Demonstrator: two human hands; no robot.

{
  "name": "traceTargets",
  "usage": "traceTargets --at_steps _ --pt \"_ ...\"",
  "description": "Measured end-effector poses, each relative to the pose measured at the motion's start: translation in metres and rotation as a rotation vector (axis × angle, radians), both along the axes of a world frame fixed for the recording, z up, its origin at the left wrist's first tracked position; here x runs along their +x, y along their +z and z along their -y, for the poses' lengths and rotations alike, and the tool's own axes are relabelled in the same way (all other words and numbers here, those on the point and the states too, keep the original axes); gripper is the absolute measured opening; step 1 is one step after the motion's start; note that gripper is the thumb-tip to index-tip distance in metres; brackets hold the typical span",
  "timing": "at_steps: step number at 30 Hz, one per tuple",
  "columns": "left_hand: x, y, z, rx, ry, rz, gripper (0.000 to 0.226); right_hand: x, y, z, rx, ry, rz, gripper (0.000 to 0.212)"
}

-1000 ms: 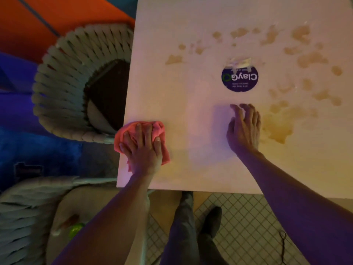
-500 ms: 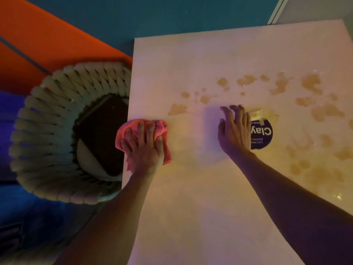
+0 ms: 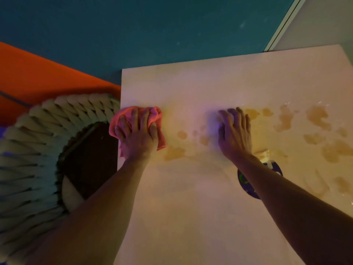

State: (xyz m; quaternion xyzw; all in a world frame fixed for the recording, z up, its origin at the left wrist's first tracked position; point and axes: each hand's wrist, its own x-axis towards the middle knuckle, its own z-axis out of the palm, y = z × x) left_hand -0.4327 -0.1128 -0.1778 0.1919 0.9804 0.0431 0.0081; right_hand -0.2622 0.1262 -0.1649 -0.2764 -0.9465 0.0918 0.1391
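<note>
Item: pink cloth [image 3: 157, 114], bunched into a wad.
Location: on the table [image 3: 191, 217], at its left edge, well short of the far corner.
Handling: judged soft, light and limp. It will fold and slide under pressure and soak up liquid, and nothing about it can break.
Where to hold: from above, with the palm over the middle of the wad. Gather the loose edges under the fingers so none trail.
Left hand [image 3: 137, 137]: lies on top of the cloth with fingers spread and fairly straight, pressing it to the table. It is not closed round the cloth.
Cloth relative to hand: directly beneath. Pink shows past the fingertips, at the left side and beside the thumb.
Right hand [image 3: 235, 134]: flat on the bare table, fingers extended, holding nothing. It looks like a brace.
Stains [image 3: 174, 153]: brownish blotches. The nearest is just beside the cloth, between the two hands, and more are scattered to the right.
Sticker [image 3: 246, 185]: dark and round, partly hidden under the right forearm.
Chair [image 3: 38, 150]: woven, against the table's left side.
</note>
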Motion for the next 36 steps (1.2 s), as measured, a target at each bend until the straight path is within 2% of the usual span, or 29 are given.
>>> traceTargets --at_steps 10,15,19,25,31,36 --pt "-0.104 0.008 -0.084 -0.005 0.034 0.078 0.056 -0.006 -0.001 -0.001 -0.061 0.011 -0.026 0.052" --pt "-0.113 0.013 -0.125 -0.027 -0.008 0.127 0.058 -0.007 -0.002 -0.003 -0.050 0.008 -0.012 0.054" --pt "-0.084 0.017 -0.147 -0.039 -0.136 0.137 0.057 -0.006 -0.002 -0.004 -0.050 0.005 -0.020 0.054" --pt "0.015 0.013 -0.140 0.010 -0.372 0.039 0.055 -0.005 -0.003 -0.004 -0.070 0.019 -0.050 0.054" --pt "0.102 0.014 -0.083 0.004 -0.415 0.040 0.052 -0.003 -0.001 -0.003 -0.081 0.011 -0.051 0.056" --pt "0.090 0.021 -0.004 -0.029 -0.408 -0.002 0.051 -0.002 0.000 -0.005 -0.136 0.018 -0.051 0.055"
